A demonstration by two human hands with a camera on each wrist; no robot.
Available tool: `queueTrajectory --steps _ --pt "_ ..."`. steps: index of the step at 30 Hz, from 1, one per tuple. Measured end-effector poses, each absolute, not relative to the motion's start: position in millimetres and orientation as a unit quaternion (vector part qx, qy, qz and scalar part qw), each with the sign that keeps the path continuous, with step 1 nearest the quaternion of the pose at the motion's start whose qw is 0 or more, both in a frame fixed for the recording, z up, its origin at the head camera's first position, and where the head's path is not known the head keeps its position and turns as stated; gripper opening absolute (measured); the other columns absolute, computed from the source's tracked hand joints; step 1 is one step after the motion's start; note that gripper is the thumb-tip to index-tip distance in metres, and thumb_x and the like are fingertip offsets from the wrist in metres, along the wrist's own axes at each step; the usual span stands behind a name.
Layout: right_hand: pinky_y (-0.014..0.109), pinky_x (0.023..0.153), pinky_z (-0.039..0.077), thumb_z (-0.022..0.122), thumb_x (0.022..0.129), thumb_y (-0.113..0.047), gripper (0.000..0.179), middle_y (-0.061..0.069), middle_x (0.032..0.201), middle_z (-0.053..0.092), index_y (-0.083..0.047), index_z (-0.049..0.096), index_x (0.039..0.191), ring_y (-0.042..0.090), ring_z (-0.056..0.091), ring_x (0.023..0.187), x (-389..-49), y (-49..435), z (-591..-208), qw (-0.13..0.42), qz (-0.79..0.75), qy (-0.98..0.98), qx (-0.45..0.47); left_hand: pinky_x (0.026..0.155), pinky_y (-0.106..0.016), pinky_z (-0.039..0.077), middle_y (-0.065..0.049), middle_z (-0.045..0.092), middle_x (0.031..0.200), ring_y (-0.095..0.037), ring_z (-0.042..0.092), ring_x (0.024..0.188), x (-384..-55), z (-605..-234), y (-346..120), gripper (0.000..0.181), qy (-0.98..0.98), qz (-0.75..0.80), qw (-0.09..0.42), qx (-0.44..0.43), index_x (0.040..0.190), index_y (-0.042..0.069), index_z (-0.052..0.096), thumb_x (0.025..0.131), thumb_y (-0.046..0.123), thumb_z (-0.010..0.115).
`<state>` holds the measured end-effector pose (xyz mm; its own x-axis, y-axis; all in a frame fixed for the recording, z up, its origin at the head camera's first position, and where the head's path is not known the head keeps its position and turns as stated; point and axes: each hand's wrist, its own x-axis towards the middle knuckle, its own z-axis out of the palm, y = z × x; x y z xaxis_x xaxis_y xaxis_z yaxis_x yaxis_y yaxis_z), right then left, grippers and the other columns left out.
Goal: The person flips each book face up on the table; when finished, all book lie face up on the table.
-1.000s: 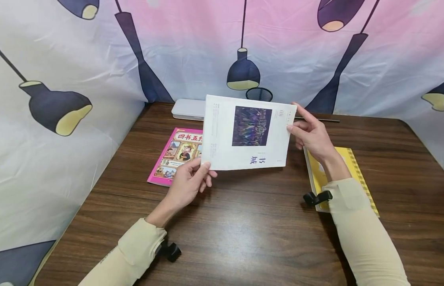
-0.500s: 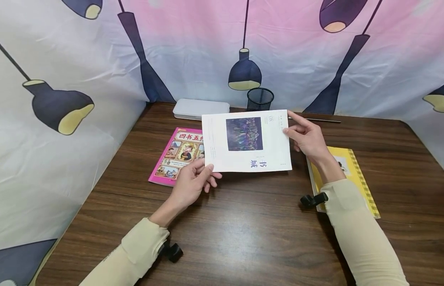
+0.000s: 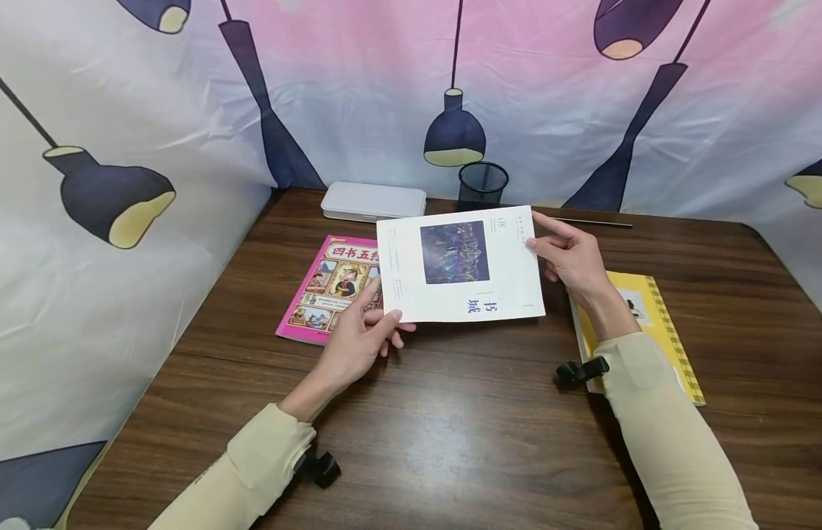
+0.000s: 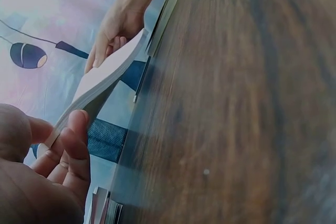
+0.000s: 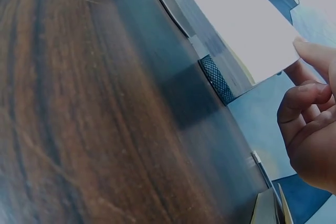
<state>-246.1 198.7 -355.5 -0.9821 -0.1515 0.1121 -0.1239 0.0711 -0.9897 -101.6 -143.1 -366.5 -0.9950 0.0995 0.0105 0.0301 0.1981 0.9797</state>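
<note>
1. Above the table (image 3: 450, 427): white book (image 3: 460, 265), clear of the surface, partly hiding the pink book (image 3: 338, 288) at left
2. Left hand (image 3: 355, 338) pinches its near left corner; right hand (image 3: 575, 261) pinches its far right corner
3. Step in hand, as judged: two-handed support
4. Next move likely calls for evenly matched grips, so neither corner slips
</note>
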Motion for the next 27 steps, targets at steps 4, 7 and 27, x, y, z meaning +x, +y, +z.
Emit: queueTrajectory --steps 4,7,27 --pt "0.027 0.047 0.033 0.075 0.099 -0.009 0.054 -0.01 0.087 0.08 -0.015 0.06 0.15 0.014 0.031 0.047 -246.0 200.2 -357.3 0.018 -0.688 0.719 -0.096 0.052 -0.023 0.047 -0.026 0.078 0.104 -0.017 0.064 0.062 -100.9 -366.0 -141.9 0.079 0.775 0.628 0.037 0.053 0.17 0.01 0.01 0.108 0.01 0.058" --pt "0.027 0.048 0.034 0.076 0.098 -0.009 0.054 -0.011 0.088 0.08 -0.012 0.061 0.15 0.013 0.03 0.046 -246.1 200.5 -358.9 0.024 -0.686 0.721 -0.092 0.052 -0.023 0.045 -0.026 0.078 0.105 -0.015 0.062 0.06 -100.2 -365.8 -141.7 0.08 0.777 0.625 0.046 0.057 0.17 0.009 0.008 0.108 0.01 0.059" --pt "0.029 0.05 0.04 0.072 0.1 -0.01 0.085 0.003 0.103 0.076 -0.038 0.028 0.167 0.015 0.036 0.05 -248.3 206.9 -357.7 0.217 -0.557 0.782 -0.178 0.053 -0.022 0.049 -0.024 0.079 0.102 -0.011 0.069 0.062 -104.7 -370.9 -143.9 0.075 0.778 0.626 0.045 -0.02 0.168 0.0 0.013 0.108 0.01 0.058"
